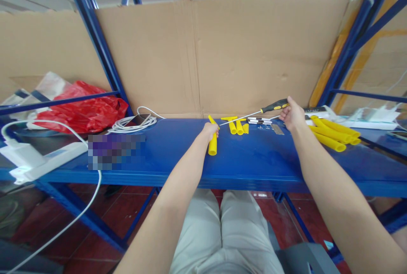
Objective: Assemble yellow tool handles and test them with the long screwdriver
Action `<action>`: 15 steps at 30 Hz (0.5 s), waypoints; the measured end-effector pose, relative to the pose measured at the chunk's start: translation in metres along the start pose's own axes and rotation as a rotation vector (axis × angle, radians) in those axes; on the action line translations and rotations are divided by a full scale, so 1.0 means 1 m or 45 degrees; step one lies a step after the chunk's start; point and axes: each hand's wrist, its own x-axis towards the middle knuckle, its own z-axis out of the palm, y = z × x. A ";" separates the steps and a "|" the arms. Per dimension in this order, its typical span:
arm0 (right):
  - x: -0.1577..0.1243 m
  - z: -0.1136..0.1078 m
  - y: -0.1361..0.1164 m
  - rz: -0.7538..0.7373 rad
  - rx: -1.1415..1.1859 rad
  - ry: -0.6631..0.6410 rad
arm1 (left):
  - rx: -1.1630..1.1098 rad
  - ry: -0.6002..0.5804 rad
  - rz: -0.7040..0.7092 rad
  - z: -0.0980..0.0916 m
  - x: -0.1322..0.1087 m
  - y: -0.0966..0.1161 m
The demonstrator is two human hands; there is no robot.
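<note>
My left hand point(211, 131) is closed around a yellow plastic tube point(213, 146), which sticks out above and below the fingers over the blue shelf. In my right hand point(291, 115) is a screwdriver point(275, 105) with a black and yellow handle, gripped at the handle's end. Its long shaft slants down to the left, and the tip reaches the tube beside my left fingers; whether it touches is too small to tell. Behind the shaft lie several yellow plastic pieces point(233, 126). Small metal bits point(263, 127) and a flat metallic piece point(277, 129) rest nearer my right hand.
Black-and-white pens or markers point(259, 121) lie behind the small bits. Several yellow tubes point(335, 133) are piled at right. A coiled white cable point(132, 124), red plastic bag point(87, 104) and white power strip point(51, 161) are at left. Cardboard point(222, 53) stands along the back between blue posts.
</note>
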 end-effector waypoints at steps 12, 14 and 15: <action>-0.004 0.004 0.001 -0.001 -0.010 0.183 | -0.015 -0.006 0.016 -0.001 -0.001 0.000; -0.007 0.006 0.000 0.011 -0.024 0.245 | -0.013 -0.010 0.013 -0.001 -0.001 0.000; -0.008 0.008 0.000 0.012 -0.031 0.275 | -0.012 -0.011 0.010 -0.001 -0.001 0.000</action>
